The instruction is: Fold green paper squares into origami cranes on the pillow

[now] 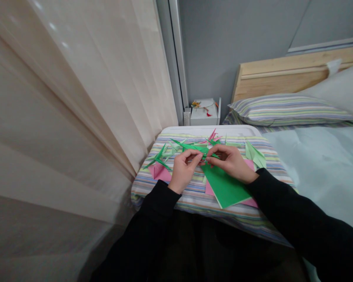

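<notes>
Both hands meet over a striped cloth surface, pinching a folded green paper piece (194, 148) with long narrow points. My left hand (184, 167) grips it from the left with thumb and forefinger. From the right, my right hand (231, 161) pinches the same piece; the fingers hide its centre. Beneath my right hand lie green square sheets (228, 188), with pink paper (208, 188) partly under them. A green folded paper figure (158, 157) rests left of my left hand by a pink folded paper (159, 172). Pink pointed paper (213, 136) stands behind the hands.
Light green folded paper (255, 154) lies on the right of the striped cloth (191, 197). A curtain (85, 90) hangs close on the left. Behind are a white cabinet (204, 116) and a striped pillow (294, 110); a bed (320, 164) is at right.
</notes>
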`<state>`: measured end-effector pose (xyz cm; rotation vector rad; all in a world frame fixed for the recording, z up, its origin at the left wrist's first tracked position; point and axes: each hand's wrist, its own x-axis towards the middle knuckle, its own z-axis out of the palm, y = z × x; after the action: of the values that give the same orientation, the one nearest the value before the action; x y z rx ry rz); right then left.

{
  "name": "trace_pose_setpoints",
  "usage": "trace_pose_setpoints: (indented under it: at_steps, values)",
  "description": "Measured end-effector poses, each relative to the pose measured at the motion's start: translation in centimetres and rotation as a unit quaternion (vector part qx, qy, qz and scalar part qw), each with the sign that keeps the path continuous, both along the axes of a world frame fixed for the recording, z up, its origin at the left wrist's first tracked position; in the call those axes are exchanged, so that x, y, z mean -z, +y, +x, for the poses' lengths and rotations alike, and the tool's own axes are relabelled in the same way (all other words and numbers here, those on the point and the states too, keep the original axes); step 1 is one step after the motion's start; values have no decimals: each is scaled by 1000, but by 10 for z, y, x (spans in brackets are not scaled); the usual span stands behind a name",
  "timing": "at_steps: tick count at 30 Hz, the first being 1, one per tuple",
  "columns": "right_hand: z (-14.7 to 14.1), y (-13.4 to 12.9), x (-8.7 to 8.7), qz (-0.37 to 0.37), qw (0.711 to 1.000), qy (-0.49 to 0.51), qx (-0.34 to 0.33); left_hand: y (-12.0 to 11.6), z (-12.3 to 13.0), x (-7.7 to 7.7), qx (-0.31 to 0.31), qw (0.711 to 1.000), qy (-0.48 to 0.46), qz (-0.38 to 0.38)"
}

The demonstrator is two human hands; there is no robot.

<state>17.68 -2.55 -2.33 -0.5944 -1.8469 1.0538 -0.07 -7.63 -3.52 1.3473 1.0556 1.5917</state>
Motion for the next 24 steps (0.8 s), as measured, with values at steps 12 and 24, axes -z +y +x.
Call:
trace_pose_setpoints:
  at_steps: [12,24]
  values:
    - [-1,-3,1,-91,995,43,-8,-1,1,0,-6,999,-29,-22]
    - [-2,-1,4,-61,997,37,-4,-2,1,0,-22,999,-29,-13]
